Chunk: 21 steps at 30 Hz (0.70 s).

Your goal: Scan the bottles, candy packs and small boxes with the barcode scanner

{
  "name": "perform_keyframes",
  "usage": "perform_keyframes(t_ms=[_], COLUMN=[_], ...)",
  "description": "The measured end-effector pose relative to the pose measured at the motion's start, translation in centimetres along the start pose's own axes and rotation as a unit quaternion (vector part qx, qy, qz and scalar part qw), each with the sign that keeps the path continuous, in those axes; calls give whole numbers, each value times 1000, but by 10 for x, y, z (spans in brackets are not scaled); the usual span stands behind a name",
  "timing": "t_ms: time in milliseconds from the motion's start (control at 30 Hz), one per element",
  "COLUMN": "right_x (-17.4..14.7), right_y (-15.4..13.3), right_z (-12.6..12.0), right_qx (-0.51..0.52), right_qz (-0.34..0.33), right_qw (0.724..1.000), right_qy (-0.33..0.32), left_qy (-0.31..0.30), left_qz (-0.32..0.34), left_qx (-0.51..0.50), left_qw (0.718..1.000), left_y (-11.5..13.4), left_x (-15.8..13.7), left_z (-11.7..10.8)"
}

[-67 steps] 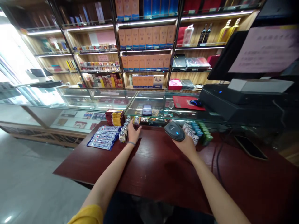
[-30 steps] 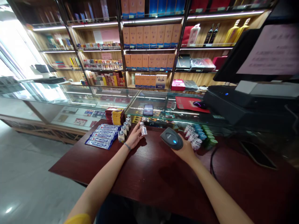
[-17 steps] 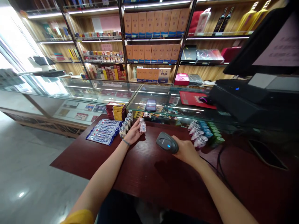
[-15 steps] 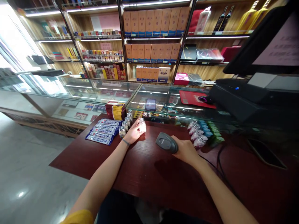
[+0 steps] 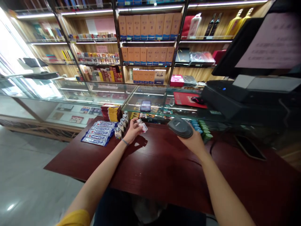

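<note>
My left hand (image 5: 132, 132) is closed around a small clear jar (image 5: 143, 126) with a silvery cap and a pink-and-white label, held tilted just over the dark red table (image 5: 141, 160). In my right hand (image 5: 194, 141) is a dark grey barcode scanner (image 5: 180, 126), lifted above the table with its head toward the left. A row of similar jars (image 5: 120, 126) stands left of my left hand. Blue cans (image 5: 197, 125) and green cans (image 5: 206, 130) stand behind my right hand, which with the scanner covers part of that group.
Blue-and-white packets (image 5: 99, 133) lie at the table's left, with a stack of red and yellow packs (image 5: 111, 112) behind. A glass counter (image 5: 160, 99) runs along the back. To the right are a phone (image 5: 250, 147), a black till machine (image 5: 240, 100) and a monitor (image 5: 237, 53).
The scanner has risen and moved right, away from the jar. My left hand has turned the jar into a tilt, and the bright scanner light on it is gone. The view has shifted slightly.
</note>
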State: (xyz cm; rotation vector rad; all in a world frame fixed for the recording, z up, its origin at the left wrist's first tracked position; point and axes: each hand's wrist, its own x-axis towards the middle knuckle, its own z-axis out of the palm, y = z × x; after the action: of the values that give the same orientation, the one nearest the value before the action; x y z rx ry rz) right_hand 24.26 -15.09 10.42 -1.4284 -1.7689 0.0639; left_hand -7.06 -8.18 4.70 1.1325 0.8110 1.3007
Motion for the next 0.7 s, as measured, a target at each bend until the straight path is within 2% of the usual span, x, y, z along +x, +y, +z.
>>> perform_keyframes(t_ms=[133,267,400,500,600,700], right_x=[8,13,12,8,4,1], right_y=[25,37,42,48,56,64], right_z=[-18,-39,-62,-76,-87,-94], right_qx=[47,92,109,119,128,157], right_qz=[64,74,115,151,165,175], right_qw=[995,988,980,974,971,966], right_qy=[56,100,118,118,118,109], left_qy=[-24,-14,18,19,18,19], left_qz=[40,82,105,124,149,160], left_qx=[34,84,137,196,230,245], left_qw=[998,993,985,973,962,956], left_y=[-5,-19,-36,-55,-78,-98], left_x=[5,3,-12,-25,-35,-41], left_z=[32,80,139,180,211,231])
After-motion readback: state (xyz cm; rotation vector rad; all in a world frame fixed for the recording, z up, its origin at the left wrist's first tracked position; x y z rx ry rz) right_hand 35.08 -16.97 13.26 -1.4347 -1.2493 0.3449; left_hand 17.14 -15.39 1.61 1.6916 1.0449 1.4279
